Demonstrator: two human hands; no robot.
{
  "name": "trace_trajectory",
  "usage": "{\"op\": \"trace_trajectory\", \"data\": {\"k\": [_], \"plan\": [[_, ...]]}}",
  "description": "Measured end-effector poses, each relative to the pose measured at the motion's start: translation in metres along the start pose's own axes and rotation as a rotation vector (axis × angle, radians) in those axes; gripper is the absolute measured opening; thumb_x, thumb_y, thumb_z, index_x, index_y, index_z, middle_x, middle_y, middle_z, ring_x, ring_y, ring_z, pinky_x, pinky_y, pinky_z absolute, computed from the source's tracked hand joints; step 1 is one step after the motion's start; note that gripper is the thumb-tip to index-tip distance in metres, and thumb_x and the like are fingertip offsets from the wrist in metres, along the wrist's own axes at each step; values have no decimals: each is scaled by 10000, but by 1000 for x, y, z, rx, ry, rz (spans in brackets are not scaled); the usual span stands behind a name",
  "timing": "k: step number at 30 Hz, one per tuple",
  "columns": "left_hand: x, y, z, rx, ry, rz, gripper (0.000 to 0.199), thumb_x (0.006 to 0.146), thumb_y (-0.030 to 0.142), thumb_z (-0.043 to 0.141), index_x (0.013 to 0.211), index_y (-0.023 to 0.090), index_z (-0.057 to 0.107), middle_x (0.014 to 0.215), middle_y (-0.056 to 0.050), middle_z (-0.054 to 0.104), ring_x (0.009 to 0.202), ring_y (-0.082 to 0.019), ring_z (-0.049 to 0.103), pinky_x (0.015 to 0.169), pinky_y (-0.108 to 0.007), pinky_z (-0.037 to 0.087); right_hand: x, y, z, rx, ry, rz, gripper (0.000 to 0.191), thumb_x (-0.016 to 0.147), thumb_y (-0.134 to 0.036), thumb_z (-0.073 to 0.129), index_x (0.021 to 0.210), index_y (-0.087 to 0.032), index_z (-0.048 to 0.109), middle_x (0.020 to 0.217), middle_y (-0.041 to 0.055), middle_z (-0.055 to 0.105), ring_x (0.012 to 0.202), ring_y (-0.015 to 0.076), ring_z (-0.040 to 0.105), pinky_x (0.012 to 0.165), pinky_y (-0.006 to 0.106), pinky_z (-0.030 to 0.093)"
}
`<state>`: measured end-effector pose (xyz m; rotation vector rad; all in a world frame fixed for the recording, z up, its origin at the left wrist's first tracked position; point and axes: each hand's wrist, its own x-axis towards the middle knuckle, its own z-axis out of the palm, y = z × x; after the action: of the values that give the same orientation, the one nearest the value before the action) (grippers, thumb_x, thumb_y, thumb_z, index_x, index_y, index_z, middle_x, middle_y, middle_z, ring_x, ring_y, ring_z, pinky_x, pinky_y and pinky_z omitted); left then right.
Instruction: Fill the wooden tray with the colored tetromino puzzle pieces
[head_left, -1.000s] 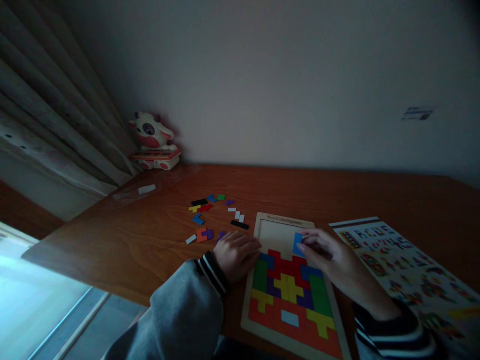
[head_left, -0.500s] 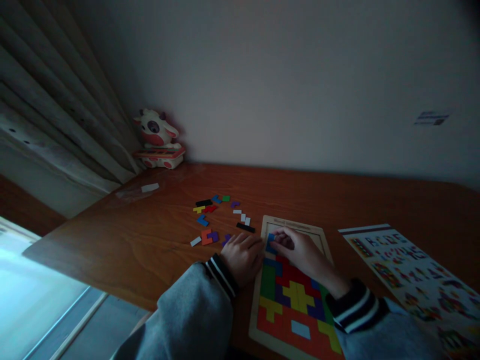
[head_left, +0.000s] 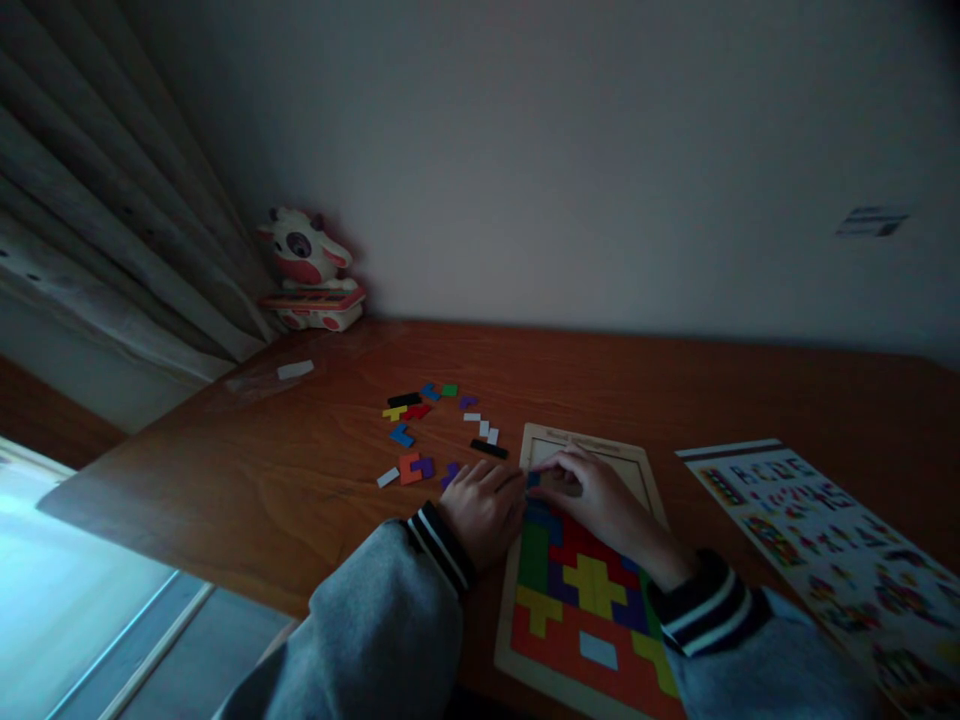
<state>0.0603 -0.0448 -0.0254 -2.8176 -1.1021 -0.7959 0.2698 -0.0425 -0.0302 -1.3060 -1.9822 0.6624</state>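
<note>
A wooden puzzle board (head_left: 510, 620) with a pale rim lies in front of me, its lower part covered with red, yellow, green, purple and blue pieces. My right hand (head_left: 589, 495) is over the board's upper left, thumb and index finger closed round a small blue piece (head_left: 533, 480) by the left rim. Beside the board's left edge rests my left hand (head_left: 484, 508), palm down, fingers bent and close to the blue piece. Whether its fingertips touch the piece or the rim is unclear. A purple piece (head_left: 450, 474) lies just beyond the left hand's fingers.
Loose pieces, among them an orange one (head_left: 409, 469) and a black bar (head_left: 489, 449), lie left of the board. A printed pattern sheet (head_left: 817, 540) is at the right. A toy cow (head_left: 311, 270) stands at the back left, near a curtain (head_left: 112, 200).
The right hand's fingers have shifted slightly left and spread wider around the blue piece, which now sits lower by the rim. The whole view has shifted a little.
</note>
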Motion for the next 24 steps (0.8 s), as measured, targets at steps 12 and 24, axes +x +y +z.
{"op": "trace_trajectory", "data": {"k": [12, 24], "plan": [[1, -18, -12, 8, 36, 7, 293, 917, 169, 478, 1159, 187, 643, 1154, -70, 692, 971, -231, 640, 838, -394, 557, -9, -3, -10, -50, 44, -18, 213, 953, -367, 507, 1057, -224, 627, 955, 49, 677, 861, 184, 650, 788, 342, 529], [-36, -107, -67, -53, -103, -14, 289, 852, 443, 658, 1044, 234, 715, 1035, -54, 742, 966, -211, 681, 908, -365, 535, -14, -11, -29, -305, 183, -107, 205, 968, -340, 468, 1002, -227, 635, 939, 46, 677, 754, 169, 646, 728, 321, 523]]}}
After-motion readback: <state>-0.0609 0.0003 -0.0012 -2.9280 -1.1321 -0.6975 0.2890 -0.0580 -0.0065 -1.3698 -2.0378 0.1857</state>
